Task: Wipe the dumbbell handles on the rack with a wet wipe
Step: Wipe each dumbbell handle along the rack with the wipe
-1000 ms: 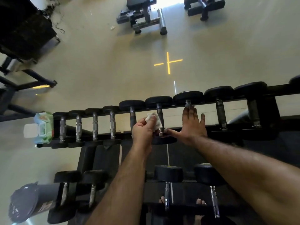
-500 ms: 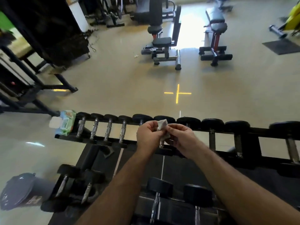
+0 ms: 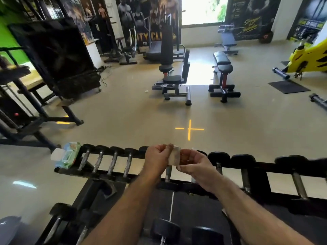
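The wet wipe (image 3: 174,155) has been lifted off the dumbbell handles (image 3: 113,163) and is now pinched between the fingertips of the left hand (image 3: 157,157) and right hand (image 3: 193,162), just above the rack (image 3: 265,165). Looks like it's being refolded, so wiping is paused for now.

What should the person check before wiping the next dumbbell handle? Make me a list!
1. Wet wipe held: ok, left hand and right hand both pinch it.
2. Wipe clean enough: not ok, it looks brownish.
3. Wipe still damp: cannot tell.
4. Next dumbbell handle free to reach: ok, nothing covers it.
5. Spare wipes: ok, wipe pack sits at the rack's left end, lid open.
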Tool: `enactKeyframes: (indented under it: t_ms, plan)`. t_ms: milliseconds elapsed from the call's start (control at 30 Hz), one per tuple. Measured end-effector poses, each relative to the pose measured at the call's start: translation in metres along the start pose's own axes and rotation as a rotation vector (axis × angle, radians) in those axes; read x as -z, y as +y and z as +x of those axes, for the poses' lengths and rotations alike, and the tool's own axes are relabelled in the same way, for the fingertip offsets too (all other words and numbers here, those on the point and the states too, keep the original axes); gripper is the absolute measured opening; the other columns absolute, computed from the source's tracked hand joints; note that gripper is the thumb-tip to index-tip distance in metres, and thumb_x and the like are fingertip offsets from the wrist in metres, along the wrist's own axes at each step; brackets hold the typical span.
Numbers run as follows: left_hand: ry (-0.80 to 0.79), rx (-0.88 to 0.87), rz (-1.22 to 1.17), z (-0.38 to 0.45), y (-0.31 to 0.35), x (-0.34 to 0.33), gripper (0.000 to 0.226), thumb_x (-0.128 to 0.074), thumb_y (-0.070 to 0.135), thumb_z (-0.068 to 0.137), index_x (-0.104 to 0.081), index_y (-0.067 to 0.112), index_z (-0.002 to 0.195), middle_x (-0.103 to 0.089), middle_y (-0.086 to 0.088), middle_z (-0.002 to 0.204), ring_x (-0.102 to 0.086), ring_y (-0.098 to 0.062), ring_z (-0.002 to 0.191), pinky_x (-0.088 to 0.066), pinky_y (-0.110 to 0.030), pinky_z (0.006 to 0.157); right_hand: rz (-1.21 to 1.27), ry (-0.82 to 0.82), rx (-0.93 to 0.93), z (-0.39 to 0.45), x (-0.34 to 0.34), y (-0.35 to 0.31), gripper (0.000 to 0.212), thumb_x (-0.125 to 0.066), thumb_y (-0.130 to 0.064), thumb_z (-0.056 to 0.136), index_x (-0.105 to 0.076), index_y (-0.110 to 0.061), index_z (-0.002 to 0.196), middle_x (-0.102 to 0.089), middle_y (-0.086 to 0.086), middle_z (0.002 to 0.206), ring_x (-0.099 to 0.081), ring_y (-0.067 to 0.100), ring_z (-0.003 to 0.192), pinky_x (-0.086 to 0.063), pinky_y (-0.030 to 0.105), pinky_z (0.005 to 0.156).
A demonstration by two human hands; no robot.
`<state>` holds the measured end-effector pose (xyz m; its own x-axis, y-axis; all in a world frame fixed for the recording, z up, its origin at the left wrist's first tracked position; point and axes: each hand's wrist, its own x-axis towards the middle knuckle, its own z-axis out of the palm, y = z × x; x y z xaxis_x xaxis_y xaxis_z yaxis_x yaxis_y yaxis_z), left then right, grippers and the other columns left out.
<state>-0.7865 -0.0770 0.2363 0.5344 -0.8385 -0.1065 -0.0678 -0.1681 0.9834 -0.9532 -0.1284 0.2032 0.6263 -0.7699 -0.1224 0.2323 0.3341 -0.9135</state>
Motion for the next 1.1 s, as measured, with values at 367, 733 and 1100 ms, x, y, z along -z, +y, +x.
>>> enactKeyframes:
  t_ms: [367,733,1100]
  plan:
    - [-0.32,-0.032,-0.024,-0.004,0.011,0.011,0.094,-0.093,0.002,0.072,-0.041,0.035,0.143,-0.078,-0.01,0.107,-0.077,-0.023,0.101,-0.062,-0.044,0.092,0.165,0.385,0.029,0.009,-0.009,-0.007,0.027,-0.073,0.009,0.095,-0.065,0.003,0.12,-0.07,0.025,0.103,-0.076,0.033,0.085,-0.066,0.04,0.07]
    - [-0.109,0.174,-0.047,0.045,-0.051,0.006,0.04,-0.071,-0.001,0.093,-0.059,0.011,0.13,-0.077,-0.011,0.098,-0.077,-0.017,0.085,-0.06,-0.032,0.069,-0.153,0.479,-0.087,0.048,0.029,0.056,0.033,-0.085,-0.029,0.093,-0.074,-0.017,0.122,-0.08,0.008,0.114,-0.075,0.03,0.114,-0.06,0.042,0.096]
    - [-0.081,0.046,0.443,0.102,-0.134,-0.004,0.02,-0.077,0.013,0.091,-0.079,0.032,0.094,-0.077,0.014,0.087,-0.072,0.003,0.082,-0.061,-0.018,0.073,-1.331,0.322,-0.584,0.096,0.085,0.173,0.138,-0.042,-0.101,0.075,0.024,-0.023,0.168,0.012,0.009,0.18,0.0,0.031,0.167,-0.016,0.053,0.133]
